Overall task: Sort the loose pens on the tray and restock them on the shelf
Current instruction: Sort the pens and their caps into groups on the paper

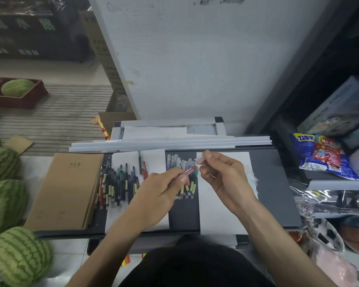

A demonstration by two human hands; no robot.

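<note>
Head view: pinches a red pen (190,170) in the left hand (155,195) above the dark tray (274,193), tip close to a clear cap (200,160) pinched in the right hand (224,179). Works over loose pens (118,183) heaped on white paper, beside brown notebooks (66,189).

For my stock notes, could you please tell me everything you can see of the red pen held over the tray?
The red pen is slim, its barrel translucent red, plastic by the look. The left hand pinches its lower end, holding it tilted above the tray, tip toward the right hand, which pinches a clear cap. Finer detail is blurred.
</note>
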